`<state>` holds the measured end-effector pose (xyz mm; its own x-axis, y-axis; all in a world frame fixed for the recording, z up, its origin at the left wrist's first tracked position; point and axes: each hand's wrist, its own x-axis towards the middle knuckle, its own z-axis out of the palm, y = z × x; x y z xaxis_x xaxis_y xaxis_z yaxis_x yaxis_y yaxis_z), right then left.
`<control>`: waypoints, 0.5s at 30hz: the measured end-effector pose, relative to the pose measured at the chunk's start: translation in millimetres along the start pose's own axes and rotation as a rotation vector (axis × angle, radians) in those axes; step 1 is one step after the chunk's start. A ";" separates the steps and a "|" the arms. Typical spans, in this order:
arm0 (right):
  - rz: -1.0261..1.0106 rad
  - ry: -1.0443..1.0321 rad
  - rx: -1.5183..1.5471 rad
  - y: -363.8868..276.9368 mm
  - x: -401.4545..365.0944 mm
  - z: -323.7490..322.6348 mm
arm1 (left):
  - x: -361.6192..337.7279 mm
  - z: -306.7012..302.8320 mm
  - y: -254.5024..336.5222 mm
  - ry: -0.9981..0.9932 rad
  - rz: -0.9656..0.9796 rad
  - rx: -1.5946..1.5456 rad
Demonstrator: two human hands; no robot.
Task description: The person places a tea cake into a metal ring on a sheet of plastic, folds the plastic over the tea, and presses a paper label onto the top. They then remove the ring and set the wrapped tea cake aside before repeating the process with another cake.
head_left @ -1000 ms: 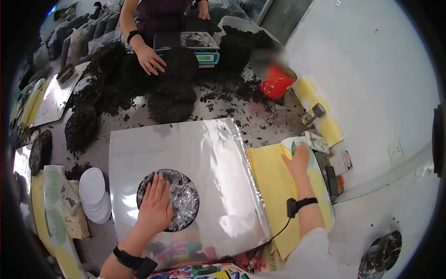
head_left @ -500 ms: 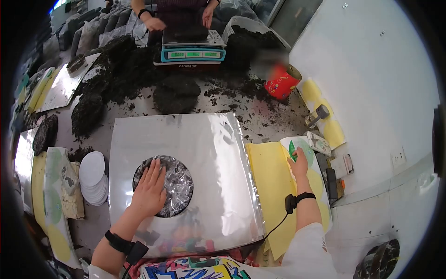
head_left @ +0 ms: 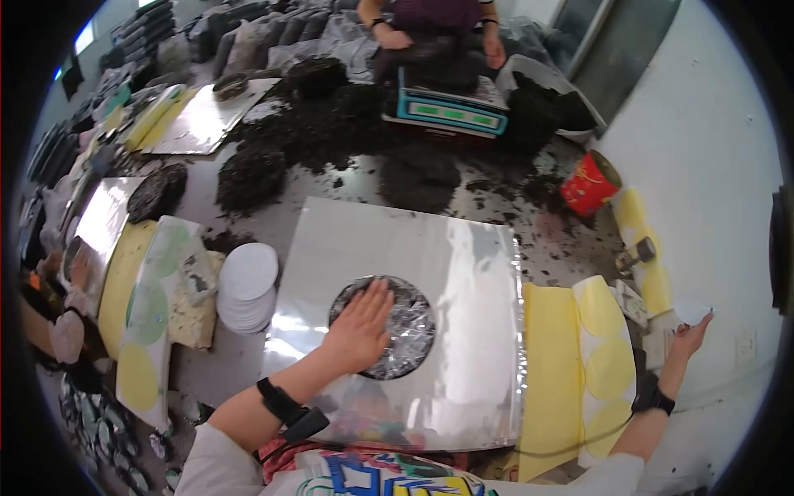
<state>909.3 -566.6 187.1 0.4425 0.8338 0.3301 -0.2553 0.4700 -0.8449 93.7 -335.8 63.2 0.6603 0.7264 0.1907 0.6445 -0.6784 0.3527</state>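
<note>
- Left hand [head_left: 360, 326], head view: palm down, fingers straight and close together, flat on left part of disc [head_left: 413, 335].
- That one is round, dark, covered in crinkled clear film; lies on foil [head_left: 475, 289], lower middle.
- Right hand [head_left: 690, 337]: raised near wall [head_left: 728, 248], thumb and fingers pinching pale piece [head_left: 693, 313], thin; details too small to tell.
- Yellow sheet [head_left: 550, 364]: just right of foil; strip [head_left: 609, 364] with yellow circles along its right side.
- White rounds [head_left: 248, 273]: overlapping stack, left of foil.
- Dark cake [head_left: 419, 178]: beyond foil; red can [head_left: 587, 186] farther right.
- Co-worker's hands [head_left: 395, 39]: either side of scale [head_left: 455, 116], green display lit.
</note>
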 end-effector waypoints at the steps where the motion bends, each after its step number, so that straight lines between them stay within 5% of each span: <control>1: 0.052 0.109 -0.161 60.9 -6.9 87.5 | 0.8 0.7 -0.7 0.005 0.003 -0.007; 3: 0.355 -0.004 -0.395 194.9 -58.3 270.9 | 0.2 2.8 -1.7 0.039 -0.013 -0.015; 4: 0.390 -0.319 -0.748 226.1 -106.5 372.0 | -1.3 3.7 -2.2 0.085 0.007 -0.031; 6: 0.056 -0.925 -1.110 275.9 -169.6 511.7 | -2.7 3.9 -5.2 0.091 0.049 -0.047; 8: -0.073 -0.911 -1.002 312.1 -176.8 540.7 | -1.6 6.6 -10.5 0.053 0.148 -0.066; 10: -0.125 -1.131 -1.456 327.9 -176.5 558.7 | -8.2 13.2 -12.4 0.001 0.096 -0.188; 13: 0.022 -1.166 -1.582 302.8 -164.9 585.7 | -7.7 10.8 -15.2 -0.044 0.042 -0.273; 15: 0.009 -0.973 -1.376 343.2 -167.2 584.8 | -6.0 14.0 -16.4 0.096 0.127 -0.114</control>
<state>245.0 -375.4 88.1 -0.3462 0.9382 -0.0011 0.8646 0.3186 -0.3886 84.6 -330.5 43.4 0.6900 0.6469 0.3247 0.5073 -0.7522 0.4205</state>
